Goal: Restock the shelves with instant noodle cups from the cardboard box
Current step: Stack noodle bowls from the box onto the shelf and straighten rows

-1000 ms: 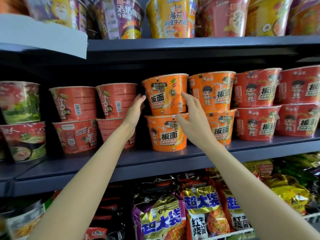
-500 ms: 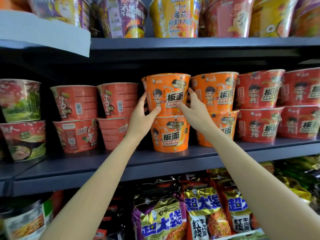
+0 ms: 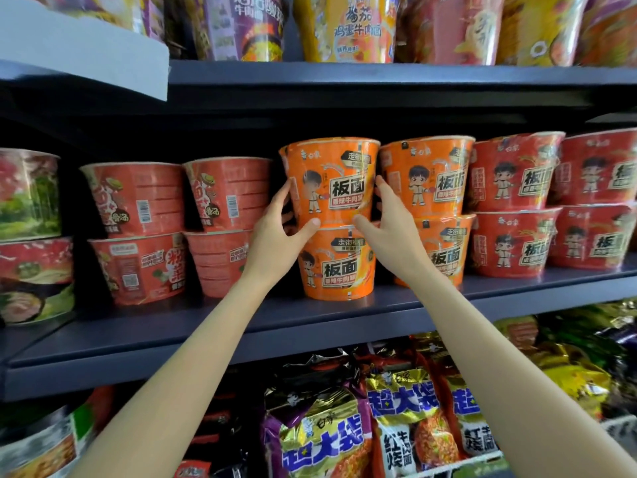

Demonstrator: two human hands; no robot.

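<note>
Item: orange noodle cup (image 3: 331, 182), label 板面, stacked on a matching lower cup (image 3: 339, 263), middle shelf (image 3: 206, 326). Left hand (image 3: 275, 236) and right hand (image 3: 393, 229) clasp its base from either side, each grip closed around it. Step, judged: squaring the stack, label forward. Next: release gently without tipping. Bags below (image 3: 320, 439) read 超大袋.

colours on the noodle shelves

the top orange paper noodle cup (image 3: 332, 179) carries a cartoon boy in white and a cream label with black characters. the lower orange cup (image 3: 339, 263) matches it. right of these stand red cartoon-printed cups (image 3: 513, 174). left, salmon-red ribbed cups (image 3: 227, 194) show white barcodes. the metal shelf (image 3: 206, 336) is dark blue-grey. below, purple-and-gold foil noodle packs (image 3: 320, 439) bear blue characters.
</note>
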